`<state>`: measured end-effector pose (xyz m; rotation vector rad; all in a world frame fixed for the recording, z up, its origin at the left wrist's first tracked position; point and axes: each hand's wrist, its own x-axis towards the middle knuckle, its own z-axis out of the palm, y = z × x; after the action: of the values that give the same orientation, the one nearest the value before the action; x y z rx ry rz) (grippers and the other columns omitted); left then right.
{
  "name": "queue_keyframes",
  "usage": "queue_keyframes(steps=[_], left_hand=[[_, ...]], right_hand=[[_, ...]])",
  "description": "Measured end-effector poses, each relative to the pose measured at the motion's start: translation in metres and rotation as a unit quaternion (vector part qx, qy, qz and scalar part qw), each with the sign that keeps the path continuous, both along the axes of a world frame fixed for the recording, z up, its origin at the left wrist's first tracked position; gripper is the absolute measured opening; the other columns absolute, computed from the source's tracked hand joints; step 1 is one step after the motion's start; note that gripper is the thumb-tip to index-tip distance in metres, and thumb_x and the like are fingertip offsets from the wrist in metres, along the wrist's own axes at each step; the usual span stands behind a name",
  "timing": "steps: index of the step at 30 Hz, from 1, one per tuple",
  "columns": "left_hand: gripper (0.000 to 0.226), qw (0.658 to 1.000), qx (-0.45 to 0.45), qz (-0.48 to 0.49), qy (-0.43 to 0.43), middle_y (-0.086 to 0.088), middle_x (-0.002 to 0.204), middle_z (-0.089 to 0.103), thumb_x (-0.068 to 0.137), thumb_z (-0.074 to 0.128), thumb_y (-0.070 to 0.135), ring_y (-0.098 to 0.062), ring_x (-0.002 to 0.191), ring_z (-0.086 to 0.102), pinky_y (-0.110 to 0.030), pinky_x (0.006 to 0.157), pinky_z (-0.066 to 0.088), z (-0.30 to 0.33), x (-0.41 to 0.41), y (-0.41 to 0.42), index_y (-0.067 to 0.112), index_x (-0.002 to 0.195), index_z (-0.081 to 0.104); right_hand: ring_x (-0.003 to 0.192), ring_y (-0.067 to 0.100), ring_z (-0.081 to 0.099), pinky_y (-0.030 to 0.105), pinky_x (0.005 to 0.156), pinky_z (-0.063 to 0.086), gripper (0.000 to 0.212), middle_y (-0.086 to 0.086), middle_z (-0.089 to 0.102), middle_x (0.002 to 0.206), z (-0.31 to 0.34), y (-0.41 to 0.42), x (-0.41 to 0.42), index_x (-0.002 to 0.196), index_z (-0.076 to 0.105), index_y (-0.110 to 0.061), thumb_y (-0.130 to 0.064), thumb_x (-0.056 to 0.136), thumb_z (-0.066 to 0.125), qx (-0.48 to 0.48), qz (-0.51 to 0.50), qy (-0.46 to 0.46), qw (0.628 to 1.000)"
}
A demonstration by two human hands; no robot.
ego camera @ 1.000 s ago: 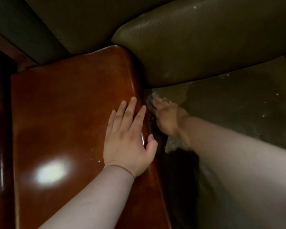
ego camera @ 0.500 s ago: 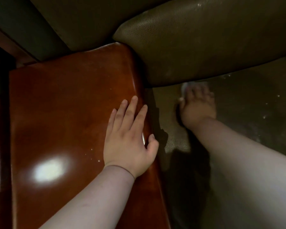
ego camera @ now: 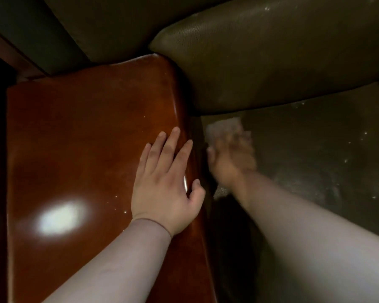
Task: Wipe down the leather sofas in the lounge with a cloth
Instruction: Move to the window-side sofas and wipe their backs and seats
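Left hand (ego camera: 165, 182) lies flat on the armrest (ego camera: 85, 149). Right hand (ego camera: 231, 158), blurred, presses the cloth (ego camera: 222, 127) on the seat (ego camera: 315, 149); its grip I cannot tell.

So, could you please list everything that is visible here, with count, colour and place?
wooden armrest: one, glossy reddish-brown, left half, with a bright light reflection.
back cushion: one, dark olive-brown leather, top right.
seat cushion: one, dark olive-brown leather, right, with small shiny droplets.
cloth: one, pale, blurred, on the seat beside the armrest, under the right hand.
left hand: one, flat on the armrest, fingers straight.
right hand: one, blurred by motion, presses on the cloth; its grip is unclear.
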<state>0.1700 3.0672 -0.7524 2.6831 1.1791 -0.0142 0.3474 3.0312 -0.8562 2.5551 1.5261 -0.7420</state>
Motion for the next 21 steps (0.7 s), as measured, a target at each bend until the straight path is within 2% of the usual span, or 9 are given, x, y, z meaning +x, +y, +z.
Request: queue_keyframes(steps=[2,4,7,9,11,14,16,18,21], left_hand=[[0.076,1.000,0.005,-0.002,-0.009,-0.006,0.173,0.028,0.088,0.052,0.049,-0.029,0.161,0.021,-0.052,0.131,0.017,-0.001,-0.001,0.000,0.019,0.158,0.049],[0.076,1.000,0.007,-0.001,-0.010,-0.006,0.173,0.027,0.087,0.053,0.049,-0.029,0.161,0.021,-0.051,0.132,0.015,-0.003,-0.002,0.001,0.020,0.158,0.048],[0.076,1.000,0.001,0.000,-0.006,-0.004,0.174,0.026,0.088,0.054,0.048,-0.027,0.162,0.019,-0.049,0.132,0.013,-0.004,-0.002,0.002,0.022,0.159,0.046],[0.076,1.000,-0.001,0.001,-0.002,-0.003,0.174,0.025,0.088,0.055,0.048,-0.026,0.162,0.018,-0.049,0.132,0.013,-0.002,-0.002,0.003,0.023,0.159,0.046],[0.076,1.000,-0.005,0.001,0.008,-0.003,0.174,0.024,0.088,0.053,0.049,-0.027,0.162,0.017,-0.049,0.132,0.012,0.001,0.000,0.003,0.023,0.159,0.046],[0.076,1.000,-0.005,0.001,0.006,-0.005,0.174,0.025,0.087,0.051,0.048,-0.028,0.162,0.018,-0.050,0.132,0.013,0.002,0.001,0.002,0.022,0.159,0.048],[0.076,1.000,0.004,-0.002,0.000,-0.006,0.174,0.026,0.087,0.052,0.048,-0.029,0.162,0.020,-0.050,0.132,0.014,0.000,-0.001,0.002,0.022,0.158,0.048],[0.075,1.000,0.008,-0.007,0.001,-0.006,0.174,0.026,0.088,0.052,0.049,-0.029,0.162,0.019,-0.049,0.132,0.013,-0.003,-0.003,0.002,0.023,0.158,0.046],[0.075,1.000,0.009,-0.002,0.003,-0.003,0.174,0.024,0.089,0.053,0.050,-0.027,0.162,0.016,-0.049,0.132,0.012,-0.004,-0.002,0.002,0.026,0.159,0.044]], right_hand=[[0.160,0.026,-0.014,0.045,0.126,-0.008,0.071,0.004,-0.003,0.175,-0.002,-0.001,-0.016,0.167,0.005,-0.023,-0.046,0.107,0.035,0.005,0.143,0.051,0.988],[0.161,0.022,-0.006,0.046,0.127,-0.002,0.064,0.001,0.005,0.175,-0.008,-0.003,0.013,0.167,0.014,-0.025,-0.043,0.108,0.029,0.028,0.212,0.032,0.976],[0.159,0.029,0.016,0.053,0.128,0.010,0.063,0.009,0.027,0.170,-0.012,-0.022,0.083,0.163,0.027,-0.022,-0.047,0.106,0.018,0.046,0.025,-0.039,0.998],[0.159,0.031,0.016,0.056,0.128,0.010,0.064,0.009,0.027,0.170,-0.006,-0.034,0.111,0.162,0.031,-0.022,-0.049,0.106,0.018,0.027,-0.145,-0.054,0.988],[0.159,0.034,0.013,0.060,0.128,0.008,0.072,0.013,0.026,0.170,0.002,-0.026,0.097,0.161,0.034,-0.020,-0.053,0.101,0.014,-0.020,-0.195,-0.055,0.979],[0.160,0.034,0.011,0.056,0.127,0.004,0.075,0.009,0.027,0.169,0.006,-0.021,0.044,0.158,0.034,-0.026,-0.059,0.096,0.009,-0.006,0.038,-0.004,0.999],[0.161,0.029,0.001,0.051,0.127,-0.004,0.070,0.003,0.017,0.173,0.005,-0.027,0.035,0.159,0.031,-0.030,-0.060,0.097,0.019,0.011,0.193,0.047,0.980],[0.161,0.027,0.006,0.051,0.128,-0.002,0.070,0.004,0.021,0.172,-0.001,-0.030,0.063,0.159,0.034,-0.028,-0.058,0.097,0.018,0.020,0.231,0.011,0.973],[0.158,0.031,0.019,0.058,0.126,0.011,0.066,0.009,0.031,0.168,-0.007,-0.041,0.111,0.160,0.033,-0.028,-0.051,0.100,0.019,0.009,-0.008,-0.088,0.996]])
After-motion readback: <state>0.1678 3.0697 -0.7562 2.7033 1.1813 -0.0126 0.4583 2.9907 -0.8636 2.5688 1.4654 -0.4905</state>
